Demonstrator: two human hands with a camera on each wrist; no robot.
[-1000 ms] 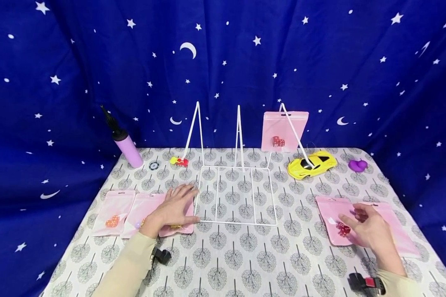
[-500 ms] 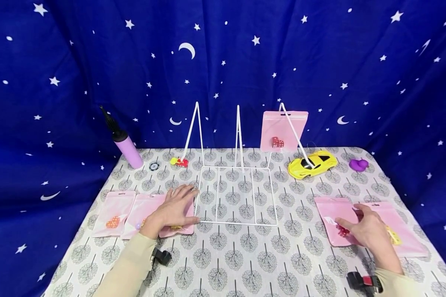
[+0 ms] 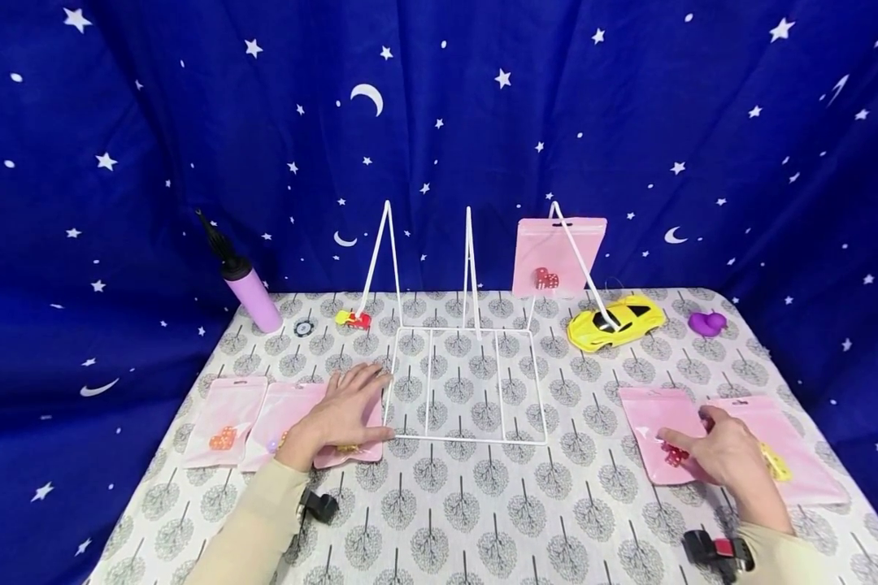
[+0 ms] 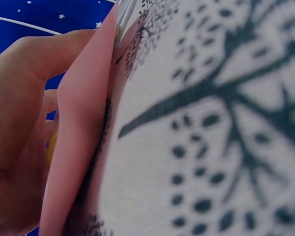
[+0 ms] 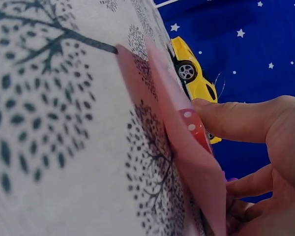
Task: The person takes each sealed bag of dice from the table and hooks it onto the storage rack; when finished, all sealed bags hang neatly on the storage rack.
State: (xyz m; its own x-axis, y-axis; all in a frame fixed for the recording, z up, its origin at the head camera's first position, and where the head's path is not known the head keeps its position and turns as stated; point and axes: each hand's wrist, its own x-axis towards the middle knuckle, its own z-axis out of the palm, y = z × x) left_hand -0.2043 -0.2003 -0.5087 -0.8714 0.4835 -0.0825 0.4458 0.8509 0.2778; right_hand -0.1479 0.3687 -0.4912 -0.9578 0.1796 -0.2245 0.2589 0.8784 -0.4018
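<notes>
My left hand (image 3: 346, 410) rests on a pink zip bag (image 3: 366, 452) with something yellow inside, its fingers spread toward the left side of a white wire rack (image 3: 449, 439). In the left wrist view that bag (image 4: 81, 105) rises at its edge beside the thumb. At the right, my right hand (image 3: 728, 451) grips a pink zip bag of red dice (image 3: 654, 410), thumb over the dice and fingers curled at its right edge. In the right wrist view the thumb is close to the red dice (image 5: 192, 127). Another pink bag with yellow dice (image 3: 797, 455) lies under the wrist side.
Two more pink bags, one with orange dice (image 3: 223, 439), lie at the left. A pink bag (image 3: 530, 248) hangs on the rack's right hook. Behind are a purple pump (image 3: 254, 301), a small toy car (image 3: 353, 319), a yellow car (image 3: 632, 318) and a purple duck (image 3: 707, 324).
My right thumb has moved left over the red dice, and the fingers have settled at that bag's edge. The bag with yellow dice has slid right. My left hand stays put.
</notes>
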